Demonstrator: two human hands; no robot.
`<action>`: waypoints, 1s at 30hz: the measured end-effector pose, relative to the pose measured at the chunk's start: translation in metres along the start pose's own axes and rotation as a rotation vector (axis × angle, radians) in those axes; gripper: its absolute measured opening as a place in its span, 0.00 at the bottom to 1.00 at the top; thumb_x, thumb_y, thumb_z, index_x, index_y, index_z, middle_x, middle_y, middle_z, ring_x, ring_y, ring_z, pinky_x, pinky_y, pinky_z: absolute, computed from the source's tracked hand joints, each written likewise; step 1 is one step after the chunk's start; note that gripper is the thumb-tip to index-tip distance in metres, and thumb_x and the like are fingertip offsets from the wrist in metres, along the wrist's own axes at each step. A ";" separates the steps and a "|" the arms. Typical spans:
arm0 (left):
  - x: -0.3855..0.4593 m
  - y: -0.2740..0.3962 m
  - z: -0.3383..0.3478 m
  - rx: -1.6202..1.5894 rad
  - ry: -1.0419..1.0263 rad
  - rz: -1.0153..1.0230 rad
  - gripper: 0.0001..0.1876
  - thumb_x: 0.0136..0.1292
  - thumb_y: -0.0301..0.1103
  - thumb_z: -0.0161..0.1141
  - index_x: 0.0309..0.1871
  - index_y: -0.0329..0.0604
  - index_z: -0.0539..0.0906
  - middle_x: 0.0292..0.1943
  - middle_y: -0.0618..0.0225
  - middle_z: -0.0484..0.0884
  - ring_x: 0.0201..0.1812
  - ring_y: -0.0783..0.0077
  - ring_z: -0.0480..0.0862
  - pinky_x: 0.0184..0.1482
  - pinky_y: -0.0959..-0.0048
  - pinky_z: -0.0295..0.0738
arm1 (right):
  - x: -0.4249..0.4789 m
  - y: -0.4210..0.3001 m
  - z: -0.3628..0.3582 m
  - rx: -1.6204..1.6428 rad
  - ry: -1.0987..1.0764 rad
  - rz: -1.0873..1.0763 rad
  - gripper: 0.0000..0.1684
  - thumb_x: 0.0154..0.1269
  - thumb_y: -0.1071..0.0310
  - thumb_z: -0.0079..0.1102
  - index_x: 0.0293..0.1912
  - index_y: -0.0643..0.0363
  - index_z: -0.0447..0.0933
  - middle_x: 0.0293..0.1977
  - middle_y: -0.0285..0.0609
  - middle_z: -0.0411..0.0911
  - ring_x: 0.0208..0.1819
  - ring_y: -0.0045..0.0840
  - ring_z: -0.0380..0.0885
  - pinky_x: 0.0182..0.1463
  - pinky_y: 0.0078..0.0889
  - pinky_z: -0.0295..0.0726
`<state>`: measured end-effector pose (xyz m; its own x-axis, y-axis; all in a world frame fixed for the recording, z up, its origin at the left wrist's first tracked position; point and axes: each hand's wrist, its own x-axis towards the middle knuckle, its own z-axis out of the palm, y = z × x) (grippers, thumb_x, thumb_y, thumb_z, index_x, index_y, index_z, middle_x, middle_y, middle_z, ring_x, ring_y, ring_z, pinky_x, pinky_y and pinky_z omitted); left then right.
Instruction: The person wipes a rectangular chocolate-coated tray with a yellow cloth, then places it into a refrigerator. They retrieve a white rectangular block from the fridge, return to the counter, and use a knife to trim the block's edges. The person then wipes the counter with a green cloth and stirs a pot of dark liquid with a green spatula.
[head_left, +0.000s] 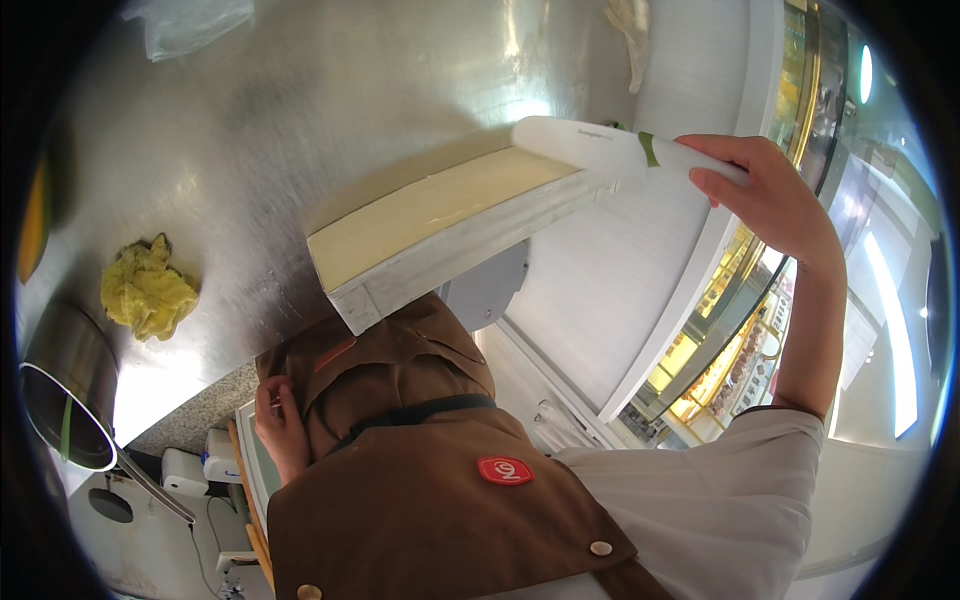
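A white plastic spatula (581, 144) with a green band is in my right hand (772, 191), gripped at its handle end. Its broad blade lies over the far right end of a long metal pan (450, 266); I cannot tell whether they touch. A pale yellow, creamy mass (442, 196) fills the pan, its top nearly smooth and level. The pan's near end reaches the front of my brown apron (420, 510). Down beside the apron hangs my left hand (281, 427), fingers loosely curled, and whether they hold anything is hidden.
On the steel worktop (337, 82) lie a crumpled yellow cloth (148, 289), a steel saucepan (71, 375) and a clear plastic bag (195, 26). A thin glove (631, 37) lies near the back. A lit glass display case (720, 300) borders the right side.
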<state>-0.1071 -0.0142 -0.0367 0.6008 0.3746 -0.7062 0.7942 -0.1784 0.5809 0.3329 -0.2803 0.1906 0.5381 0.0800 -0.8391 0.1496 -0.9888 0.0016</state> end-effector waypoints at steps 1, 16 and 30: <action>0.000 -0.001 0.000 -0.004 0.002 0.000 0.07 0.69 0.28 0.54 0.44 0.37 0.80 0.36 0.60 0.83 0.36 0.67 0.83 0.39 0.70 0.77 | 0.002 0.002 0.000 -0.045 0.022 -0.009 0.18 0.63 0.69 0.57 0.51 0.68 0.78 0.33 0.52 0.81 0.28 0.26 0.75 0.38 0.30 0.75; 0.001 -0.003 -0.007 -0.030 0.015 -0.039 0.07 0.69 0.28 0.54 0.44 0.37 0.80 0.36 0.61 0.83 0.37 0.68 0.84 0.40 0.71 0.77 | -0.004 -0.035 0.007 0.078 -0.055 -0.068 0.18 0.64 0.72 0.57 0.52 0.65 0.77 0.33 0.49 0.81 0.30 0.25 0.75 0.38 0.26 0.76; 0.001 -0.009 -0.017 -0.049 0.045 -0.018 0.06 0.69 0.27 0.54 0.44 0.37 0.80 0.37 0.61 0.83 0.36 0.68 0.83 0.40 0.71 0.76 | -0.023 -0.082 0.044 0.087 -0.019 -0.380 0.19 0.61 0.76 0.59 0.53 0.64 0.76 0.35 0.52 0.81 0.29 0.41 0.77 0.36 0.30 0.78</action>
<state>-0.1150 0.0030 -0.0361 0.5808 0.4177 -0.6987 0.7988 -0.1273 0.5880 0.2720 -0.2065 0.1857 0.4427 0.4409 -0.7808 0.2635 -0.8963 -0.3567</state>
